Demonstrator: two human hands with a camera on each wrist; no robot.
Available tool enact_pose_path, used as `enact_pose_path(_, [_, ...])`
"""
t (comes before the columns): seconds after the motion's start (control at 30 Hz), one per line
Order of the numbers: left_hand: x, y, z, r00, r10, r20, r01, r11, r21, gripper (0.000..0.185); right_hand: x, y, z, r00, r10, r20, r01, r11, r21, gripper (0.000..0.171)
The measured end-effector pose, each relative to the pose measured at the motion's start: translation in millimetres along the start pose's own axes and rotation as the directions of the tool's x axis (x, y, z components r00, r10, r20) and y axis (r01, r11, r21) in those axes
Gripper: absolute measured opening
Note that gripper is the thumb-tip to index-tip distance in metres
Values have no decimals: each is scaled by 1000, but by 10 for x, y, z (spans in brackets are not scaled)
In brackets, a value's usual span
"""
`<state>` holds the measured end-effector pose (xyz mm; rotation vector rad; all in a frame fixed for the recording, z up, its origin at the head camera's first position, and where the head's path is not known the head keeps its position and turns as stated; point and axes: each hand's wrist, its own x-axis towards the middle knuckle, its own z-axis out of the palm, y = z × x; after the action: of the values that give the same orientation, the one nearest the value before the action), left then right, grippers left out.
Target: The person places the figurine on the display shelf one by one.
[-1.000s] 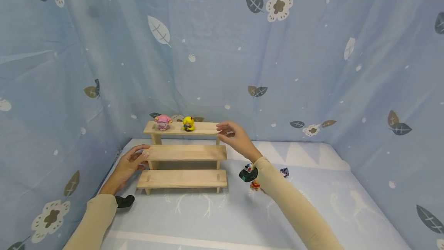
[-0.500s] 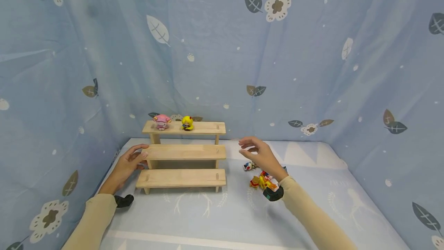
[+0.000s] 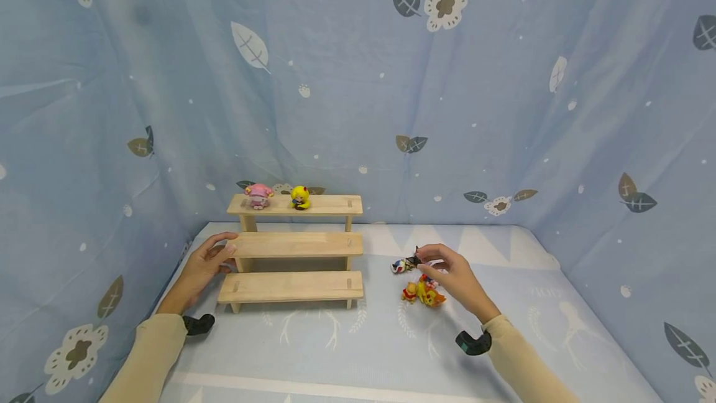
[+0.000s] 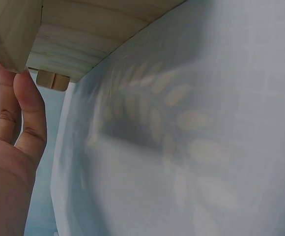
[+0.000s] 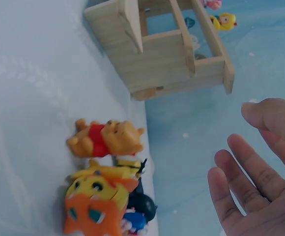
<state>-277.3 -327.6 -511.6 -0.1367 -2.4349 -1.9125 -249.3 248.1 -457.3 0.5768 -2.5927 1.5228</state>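
Observation:
My left hand grips the left end of the middle tier of a three-tier wooden display stand, thumb on top and fingers underneath. On the top tier sit a pink figurine and a yellow-haired figurine. Above a cluster of toy figures at the right hovers my right hand, fingers loosely bent with nothing between them. That cluster includes a bear figurine in a red shirt, a yellow-and-orange figurine and a white-and-blue figurine. Other figures are partly hidden behind these.
A pale blue patterned cloth covers the table. Blue curtains with leaves and flowers enclose the back and sides. A dark camera is strapped to each wrist, below the sleeves.
My right hand has left the right end of the top tier and moved right and down to the toy figures. The left hand keeps its place on the stand.

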Motion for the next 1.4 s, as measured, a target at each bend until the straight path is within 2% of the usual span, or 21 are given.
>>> enact_pose_path(0.3, [-24,37,10,1000,6,-6,-6,1000,-4,53,-318,178,-75,997,74,-12,-74,997,-18,29])
enact_pose_path(0.47, [-21,66,2,1000,5,0,-5,1000,-20,54,-404,277,-72,989,146,-23,-147,989,-16,35])
enact_pose_path(0.57, [3,18,-7,1000,16,1,-16,1000,-17,53,-437,315,-56,987,158,-14,-158,987,-22,38])
enact_pose_path(0.87, [3,-6,10,1000,1,-14,-1,1000,6,52,-450,405,25,969,245,25,-242,965,-98,42])
enact_pose_path(0.97, [0,2,9,1000,-3,-15,3,1000,6,52,-446,438,43,965,263,20,-259,959,-116,42])
enact_pose_path(1.2, [-14,15,11,1000,-3,-8,4,1000,14,54,-423,518,109,933,359,2,-355,924,-143,47])
enact_pose_path(1.4, [-11,15,12,1000,4,-5,-4,1000,11,53,-390,549,139,930,366,-26,-366,919,-146,45])
